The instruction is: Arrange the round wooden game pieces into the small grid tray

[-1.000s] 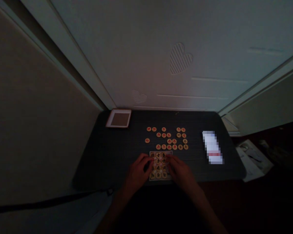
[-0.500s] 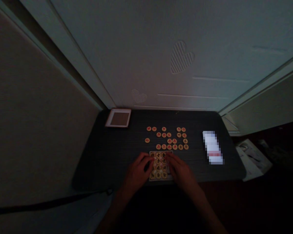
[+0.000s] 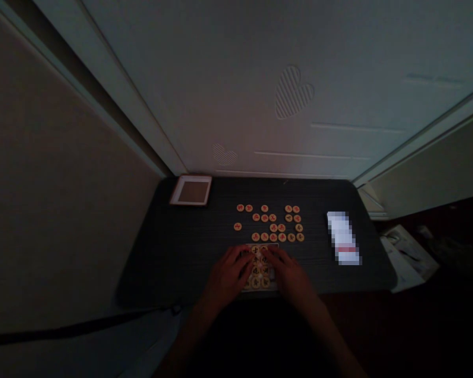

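Observation:
A shallow box [image 3: 273,286] at the table's near edge holds rows of round xiangqi pieces [image 3: 256,271] with dark characters. My left hand [image 3: 227,273] lies over the box's left side, its fingers stretched out and covering part of the left column of pieces. From the right reaches my right hand [image 3: 292,273], fingers extended, with fingertips on or just above the upper right pieces in the box. I cannot tell which pieces the fingertips press. Beyond the box, loose xiangqi pieces [image 3: 273,228], mostly with red characters, are spread in broken rows.
A box lid or tray [image 3: 174,197] with a brown inside lies at the table's back left. A blurred-out bright oblong [image 3: 343,236] is on the right. The dark table [image 3: 161,247] stands against a pale panel [image 3: 240,79] with embossed hearts. Papers [image 3: 412,257] lie past its right edge.
My left hand has shifted right and now covers more of the left column of pieces. My right fingertips have moved slightly left over the upper pieces. Loose pieces stay put.

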A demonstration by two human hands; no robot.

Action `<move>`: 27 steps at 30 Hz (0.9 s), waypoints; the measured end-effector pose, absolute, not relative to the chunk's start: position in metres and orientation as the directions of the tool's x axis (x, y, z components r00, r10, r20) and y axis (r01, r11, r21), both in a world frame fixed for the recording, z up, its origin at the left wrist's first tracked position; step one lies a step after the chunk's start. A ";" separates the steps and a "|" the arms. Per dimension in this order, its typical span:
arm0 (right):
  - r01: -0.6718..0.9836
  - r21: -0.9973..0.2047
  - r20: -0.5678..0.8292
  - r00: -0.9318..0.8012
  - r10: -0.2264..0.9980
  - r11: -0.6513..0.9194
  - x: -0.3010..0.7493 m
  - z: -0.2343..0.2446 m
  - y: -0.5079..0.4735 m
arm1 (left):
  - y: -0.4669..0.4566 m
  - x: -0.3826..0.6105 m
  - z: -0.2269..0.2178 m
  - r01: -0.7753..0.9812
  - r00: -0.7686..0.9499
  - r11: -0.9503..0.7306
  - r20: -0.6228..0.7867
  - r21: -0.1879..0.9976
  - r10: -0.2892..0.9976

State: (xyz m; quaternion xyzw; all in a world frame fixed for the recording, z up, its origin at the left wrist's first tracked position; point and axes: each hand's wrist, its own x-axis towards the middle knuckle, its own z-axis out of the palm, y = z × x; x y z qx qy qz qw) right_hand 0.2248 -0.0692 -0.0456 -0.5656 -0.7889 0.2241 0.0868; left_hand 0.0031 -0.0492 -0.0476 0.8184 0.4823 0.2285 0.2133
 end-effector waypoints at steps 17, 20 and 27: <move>0.814 -0.528 -0.007 -0.288 0.958 0.241 0.228 -0.055 -0.078 | -0.050 0.000 -0.054 0.681 0.411 -0.430 0.178 0.593 0.894; 0.806 -0.541 -0.022 -0.298 0.954 0.240 0.227 -0.053 -0.078 | -0.051 0.001 -0.053 0.675 0.407 -0.424 0.175 0.603 0.896; 0.786 -0.566 -0.020 -0.315 0.949 0.249 0.224 -0.045 -0.076 | -0.052 0.001 -0.052 0.677 0.399 -0.406 0.158 0.614 0.903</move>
